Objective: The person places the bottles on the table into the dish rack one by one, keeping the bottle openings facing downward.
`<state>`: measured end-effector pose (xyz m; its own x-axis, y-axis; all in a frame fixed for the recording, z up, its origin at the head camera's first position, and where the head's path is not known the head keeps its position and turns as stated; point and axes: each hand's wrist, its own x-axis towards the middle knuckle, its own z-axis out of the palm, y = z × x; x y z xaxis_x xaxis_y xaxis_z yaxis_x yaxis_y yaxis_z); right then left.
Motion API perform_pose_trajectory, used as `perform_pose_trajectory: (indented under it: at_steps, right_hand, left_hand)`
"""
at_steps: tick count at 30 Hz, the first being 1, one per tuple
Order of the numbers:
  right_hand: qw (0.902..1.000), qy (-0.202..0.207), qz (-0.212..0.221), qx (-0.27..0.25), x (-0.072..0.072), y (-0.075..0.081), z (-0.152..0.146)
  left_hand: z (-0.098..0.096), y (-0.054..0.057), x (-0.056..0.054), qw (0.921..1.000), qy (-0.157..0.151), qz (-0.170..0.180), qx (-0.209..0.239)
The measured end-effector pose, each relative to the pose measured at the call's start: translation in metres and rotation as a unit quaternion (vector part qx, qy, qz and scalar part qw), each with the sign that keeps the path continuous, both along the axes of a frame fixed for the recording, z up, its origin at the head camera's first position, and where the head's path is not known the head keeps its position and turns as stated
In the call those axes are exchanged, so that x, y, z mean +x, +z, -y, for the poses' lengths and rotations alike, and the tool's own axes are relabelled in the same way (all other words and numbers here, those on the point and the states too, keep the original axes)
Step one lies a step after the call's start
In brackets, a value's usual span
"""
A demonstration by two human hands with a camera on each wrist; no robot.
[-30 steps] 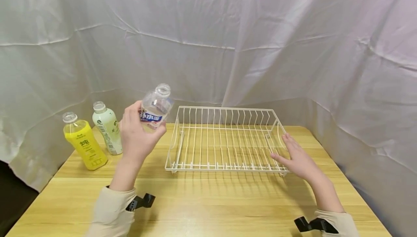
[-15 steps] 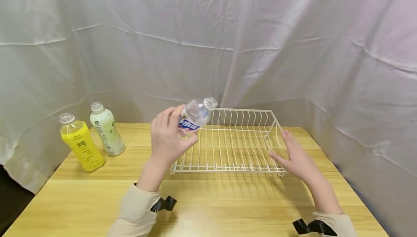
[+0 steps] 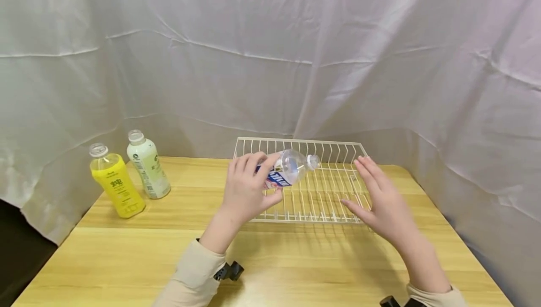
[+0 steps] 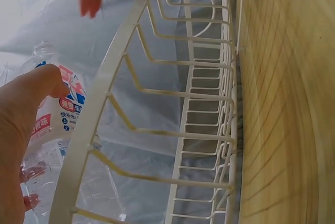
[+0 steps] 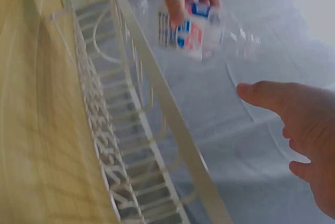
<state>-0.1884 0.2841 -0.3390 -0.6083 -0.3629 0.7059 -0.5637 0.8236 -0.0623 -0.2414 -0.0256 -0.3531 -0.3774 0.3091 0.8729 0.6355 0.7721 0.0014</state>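
Note:
My left hand grips a clear plastic bottle with a blue, white and pink label. The bottle lies almost level in the hand, its uncapped mouth pointing right, over a white wire dish rack. In the left wrist view, the thumb presses across the bottle's label, beyond the rack's rail. My right hand holds nothing. Its fingers are straight and its thumb is spread, over the rack's right end. The right wrist view shows this hand apart from the bottle.
A yellow bottle and a pale green bottle, both uncapped, stand at the left of the wooden table. A grey-white curtain hangs behind the table and along its sides.
My left hand has carried the clear bottle rightward over the rack, tipping it from leaning to nearly level. The right hand has shifted slightly inward at the rack's right end.

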Motion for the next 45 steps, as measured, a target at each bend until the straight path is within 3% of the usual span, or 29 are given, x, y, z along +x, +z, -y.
perform_pose_trajectory:
  at_steps: [7,15,22,29,36,45]
  right_hand:
    - [0.9972,0.064,-0.038,0.009,-0.008,0.011,0.03]
    - [0.9948,0.09,-0.018,0.044,-0.014,0.011,0.047]
    - [0.993,0.092,-0.017,0.072,-0.01,0.007,0.052]
    - [0.9913,0.102,-0.009,0.083,-0.007,0.004,0.054]
    - [0.9917,0.11,-0.001,0.067,-0.009,0.008,0.052]
    - [0.9913,0.123,-0.039,0.029,-0.013,0.007,0.04]
  left_hand:
    - [-0.005,-0.004,0.002,0.9978,0.004,0.016,-0.065]
    - [-0.007,-0.008,0.003,0.9942,0.0,-0.011,-0.107]
    - [-0.012,-0.009,0.007,0.9912,-0.021,-0.031,-0.127]
    - [-0.02,-0.009,0.013,0.9908,-0.043,-0.045,-0.12]
    - [-0.02,-0.005,0.011,0.9912,-0.063,-0.042,-0.109]
    - [-0.002,0.003,0.006,0.9934,-0.089,0.006,-0.073]
